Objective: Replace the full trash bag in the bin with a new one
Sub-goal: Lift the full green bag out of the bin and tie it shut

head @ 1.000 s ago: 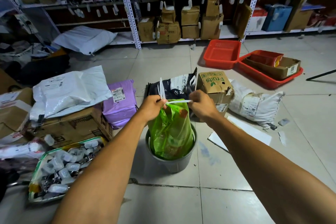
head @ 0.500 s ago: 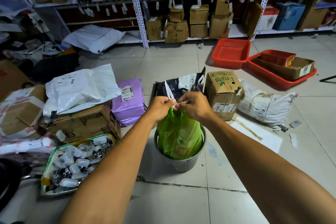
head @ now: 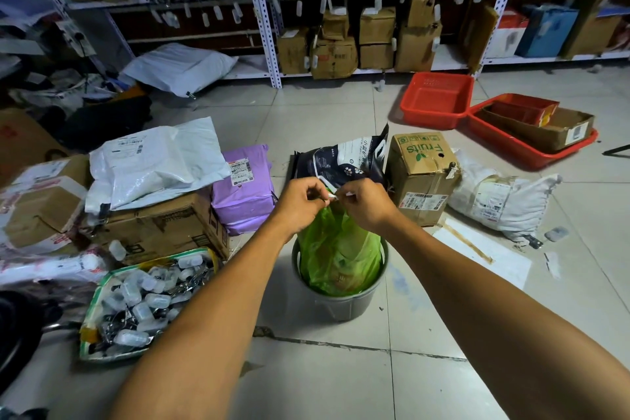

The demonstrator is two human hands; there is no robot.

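Note:
A full green trash bag [head: 337, 249] stands in a small grey bin [head: 341, 303] on the tiled floor, its gathered neck pulled up above the rim. My left hand [head: 301, 203] and my right hand [head: 366, 203] meet just above the bag's neck. Both pinch the white drawstring [head: 335, 196], of which only short white ends show between my fingers. The bag's lower part is hidden inside the bin.
Behind the bin lean a dark printed bag [head: 341, 160] and a "Fruits" carton [head: 422, 174]. Purple parcel [head: 243, 187], white mailers and boxes crowd the left, a tray of small bottles [head: 143, 300] front left. Red baskets [head: 438, 99] and shelving stand behind.
My hands, which held the white drawstring stretched apart a second ago, have come together over the bag's neck. The long white ends no longer stick out.

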